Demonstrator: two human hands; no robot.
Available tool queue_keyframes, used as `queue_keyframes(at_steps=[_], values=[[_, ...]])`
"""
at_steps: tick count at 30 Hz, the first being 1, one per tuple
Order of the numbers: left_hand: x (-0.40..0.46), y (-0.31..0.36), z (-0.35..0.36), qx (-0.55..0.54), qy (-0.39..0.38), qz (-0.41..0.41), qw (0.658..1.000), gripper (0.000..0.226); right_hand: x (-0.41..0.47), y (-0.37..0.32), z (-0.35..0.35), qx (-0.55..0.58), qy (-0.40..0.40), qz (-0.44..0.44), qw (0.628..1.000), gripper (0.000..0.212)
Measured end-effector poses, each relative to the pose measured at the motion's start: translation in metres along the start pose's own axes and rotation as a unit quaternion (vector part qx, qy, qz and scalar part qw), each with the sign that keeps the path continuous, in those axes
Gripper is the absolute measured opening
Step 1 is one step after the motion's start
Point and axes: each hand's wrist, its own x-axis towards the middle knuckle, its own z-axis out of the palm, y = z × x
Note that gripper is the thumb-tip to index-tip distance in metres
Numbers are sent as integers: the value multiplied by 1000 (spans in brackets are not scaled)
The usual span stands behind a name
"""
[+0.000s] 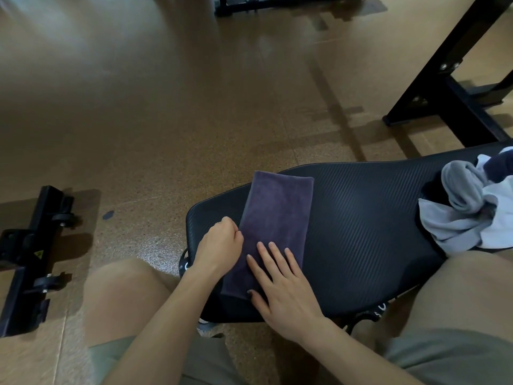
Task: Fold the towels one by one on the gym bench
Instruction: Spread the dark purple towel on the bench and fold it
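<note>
While right hand (280, 284) presses flat on the folded purple towel (274, 218), left hand (222, 245) pinches its edge

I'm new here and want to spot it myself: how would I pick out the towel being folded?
Find the black padded bench. At its left end lies a dark purple towel, a neat flat strip under the right hand. The other towels, pale grey and white, are crumpled at the far right end.
</note>
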Motion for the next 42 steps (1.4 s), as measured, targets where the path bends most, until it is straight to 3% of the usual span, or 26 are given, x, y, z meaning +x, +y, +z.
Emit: queue_keyframes(at_steps=[6,18,24,31,37,40,42], values=[[-5,-3,11,7,30,4,1000,10,1,2,0,7,-1,-5,1000,66],[8,-5,9,-3,-10,-15,1000,6,5,2,-4,-3,-12,-50,999,82],[4,-7,8,-38,2,-6,999,15,-1,8,0,-16,-10,-65,998,81],[-38,4,23,196,84,89,973,19,-30,33,0,-33,-6,-72,997,77],[-50,6,27,272,43,87,957,27,-41,43,-7,-40,-12,-84,996,77],[-56,10,26,248,10,83,965,21,-45,47,-7,-56,-20,-102,993,81],[-59,10,25,169,-17,63,983,10,-49,52,-6,-74,-23,-117,990,86]])
